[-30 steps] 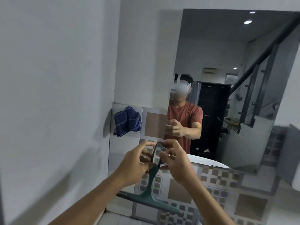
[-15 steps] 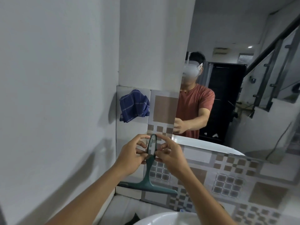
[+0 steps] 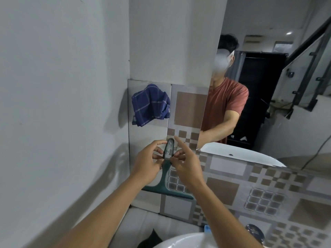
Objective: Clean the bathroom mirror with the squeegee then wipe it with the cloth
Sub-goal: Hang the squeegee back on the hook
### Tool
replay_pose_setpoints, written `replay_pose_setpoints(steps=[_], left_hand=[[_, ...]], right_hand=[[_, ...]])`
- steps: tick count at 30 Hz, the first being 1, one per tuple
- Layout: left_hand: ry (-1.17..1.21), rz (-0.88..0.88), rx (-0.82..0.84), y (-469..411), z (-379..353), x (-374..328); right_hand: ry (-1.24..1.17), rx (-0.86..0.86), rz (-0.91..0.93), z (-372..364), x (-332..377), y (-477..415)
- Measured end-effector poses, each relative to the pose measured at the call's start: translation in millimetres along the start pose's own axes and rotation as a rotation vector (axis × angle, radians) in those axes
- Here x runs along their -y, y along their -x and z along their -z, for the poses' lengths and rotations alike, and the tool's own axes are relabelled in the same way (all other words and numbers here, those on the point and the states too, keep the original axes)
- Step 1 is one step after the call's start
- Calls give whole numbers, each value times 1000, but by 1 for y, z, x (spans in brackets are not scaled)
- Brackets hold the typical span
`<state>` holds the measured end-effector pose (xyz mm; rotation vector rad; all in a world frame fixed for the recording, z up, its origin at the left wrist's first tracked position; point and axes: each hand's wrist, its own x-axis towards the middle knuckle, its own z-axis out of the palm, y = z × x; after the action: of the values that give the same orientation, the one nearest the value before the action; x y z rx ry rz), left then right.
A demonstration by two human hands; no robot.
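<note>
A dark green squeegee (image 3: 165,178) hangs blade-down against the tiled wall, its looped handle up by a small hook. My left hand (image 3: 147,162) pinches the loop from the left. My right hand (image 3: 187,163) pinches it from the right, index finger stretched upward. I cannot tell whether the loop sits on the hook. A blue checked cloth (image 3: 150,104) hangs on the wall just above and left of my hands. The mirror (image 3: 297,133) fills the upper right and reflects a person in a red shirt.
A white wall (image 3: 62,104) stands close on the left, meeting the tiled wall (image 3: 223,190) in a corner. The rim of a white basin (image 3: 180,241) shows at the bottom edge, with a small blue item (image 3: 206,229) and a dark round object (image 3: 255,233) behind it.
The view has dropped and moved closer, bringing the basin into sight. Both hands stay on the squeegee's loop at the wall; my right index finger now points up.
</note>
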<state>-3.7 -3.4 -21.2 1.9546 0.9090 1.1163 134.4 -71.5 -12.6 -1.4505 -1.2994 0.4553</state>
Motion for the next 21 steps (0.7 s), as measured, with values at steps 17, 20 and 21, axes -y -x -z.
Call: replay_pose_setpoints(steps=[17, 20, 21], left_hand=[[-92, -61, -75, -12, -25, 52], [-122, -94, -75, -12, -28, 61], [-133, -107, -74, -12, -28, 63]], right_hand=[[172, -56, 39, -25, -65, -22], [164, -66, 45, -28, -69, -18], [154, -67, 44, -28, -68, -17]])
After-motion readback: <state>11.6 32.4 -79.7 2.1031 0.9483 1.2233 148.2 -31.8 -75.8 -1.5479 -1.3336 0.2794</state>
